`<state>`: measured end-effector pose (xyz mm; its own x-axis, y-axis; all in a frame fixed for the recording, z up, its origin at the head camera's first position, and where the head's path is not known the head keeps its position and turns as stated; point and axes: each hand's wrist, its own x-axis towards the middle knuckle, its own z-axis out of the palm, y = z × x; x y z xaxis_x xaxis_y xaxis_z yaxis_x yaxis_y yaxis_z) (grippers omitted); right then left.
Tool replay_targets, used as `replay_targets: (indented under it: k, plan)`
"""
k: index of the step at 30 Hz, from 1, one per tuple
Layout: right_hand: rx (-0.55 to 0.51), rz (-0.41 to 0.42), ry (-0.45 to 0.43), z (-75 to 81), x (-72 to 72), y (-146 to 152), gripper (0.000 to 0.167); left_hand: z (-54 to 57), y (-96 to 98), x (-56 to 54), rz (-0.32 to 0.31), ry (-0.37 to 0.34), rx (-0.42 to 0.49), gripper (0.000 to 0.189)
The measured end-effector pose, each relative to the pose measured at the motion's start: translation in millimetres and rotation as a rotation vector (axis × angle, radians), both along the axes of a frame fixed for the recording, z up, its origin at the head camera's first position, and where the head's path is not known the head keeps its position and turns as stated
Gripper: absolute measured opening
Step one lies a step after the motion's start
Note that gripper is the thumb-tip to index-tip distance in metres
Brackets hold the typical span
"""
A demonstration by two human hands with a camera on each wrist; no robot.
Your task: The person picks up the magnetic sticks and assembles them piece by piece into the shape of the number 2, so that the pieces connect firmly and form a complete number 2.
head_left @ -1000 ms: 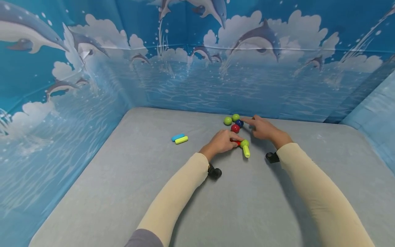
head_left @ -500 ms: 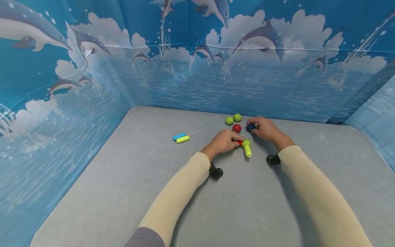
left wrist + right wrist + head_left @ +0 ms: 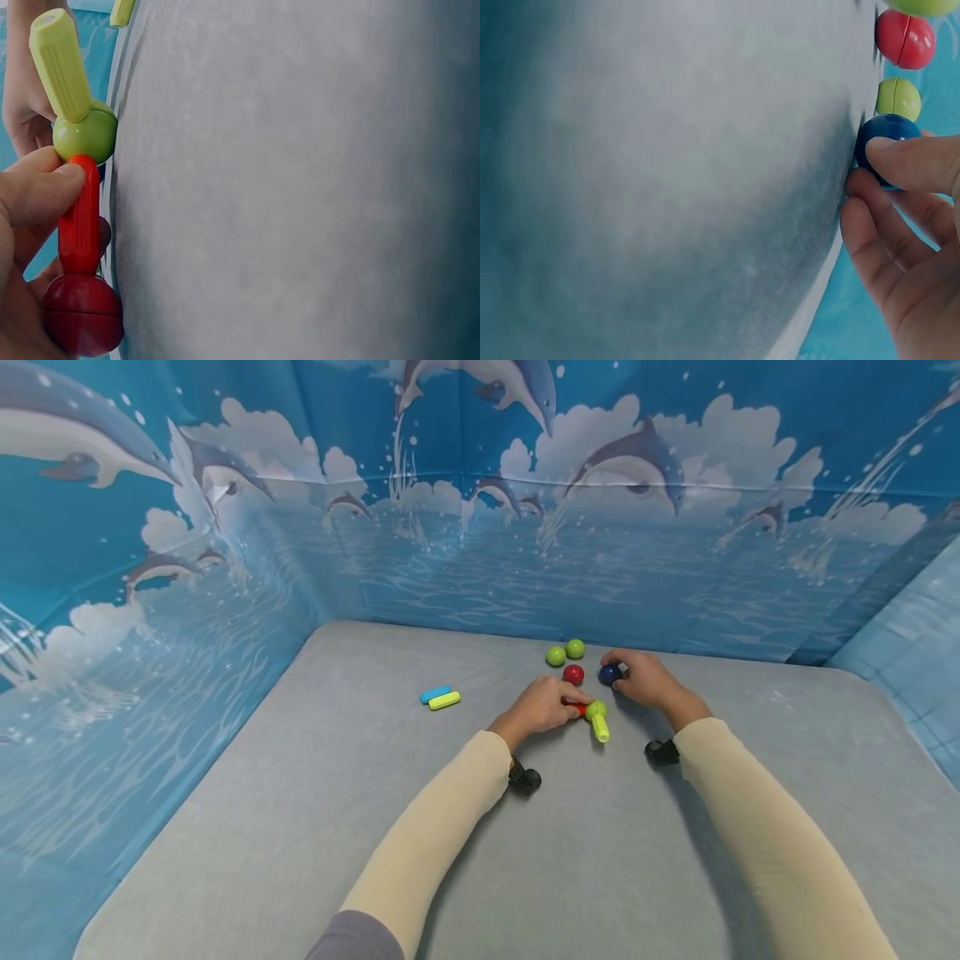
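My left hand [image 3: 542, 703] pinches a red ribbed rod [image 3: 79, 225] between thumb and fingers. One end of that rod meets a green ball [image 3: 84, 139], from which a yellow-green rod [image 3: 60, 67] sticks out at an angle. At its other end sits a dark red ball [image 3: 82, 315], beside the palm in the left wrist view and hidden by the hand in the head view. To the right, my right hand [image 3: 647, 680] holds a dark blue ball [image 3: 885, 126] with thumb and fingertips, low at the grey tabletop.
Behind the hands lie a loose red ball [image 3: 573, 674] and two green balls, one left [image 3: 555, 656] and one right [image 3: 575, 648]. Farther left, a blue rod [image 3: 435, 694] lies beside a yellow rod [image 3: 444, 700]. A dolphin-print curtain [image 3: 450, 568] rises at the table's back edge.
My right hand, first with its index finger pointing at the blue ball beside the red and green ones, has gripped that ball and drawn it right and nearer. The left hand stays put.
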<state>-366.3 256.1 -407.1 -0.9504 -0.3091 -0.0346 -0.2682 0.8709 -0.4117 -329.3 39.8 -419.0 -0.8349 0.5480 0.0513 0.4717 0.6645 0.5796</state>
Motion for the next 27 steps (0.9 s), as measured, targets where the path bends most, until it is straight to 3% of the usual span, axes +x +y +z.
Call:
replay_targets:
  k: [16, 21, 27]
  plan:
    - [-0.009, 0.013, 0.016, -5.8, 4.1, 6, 0.041, -4.6, 4.5, -0.8, -0.006, 0.01, -0.02, 0.031]
    - [-0.002, 0.057, 0.028, 1.8, 18.6, 15, 0.042, -3.8, 5.4, -0.6, -0.015, 0.018, -0.018, 0.031]
    - [-0.011, 0.161, 0.048, 18.3, 51.4, 26, 0.041, -3.8, 2.8, -1.1, 0.007, 0.015, 0.0, 0.031]
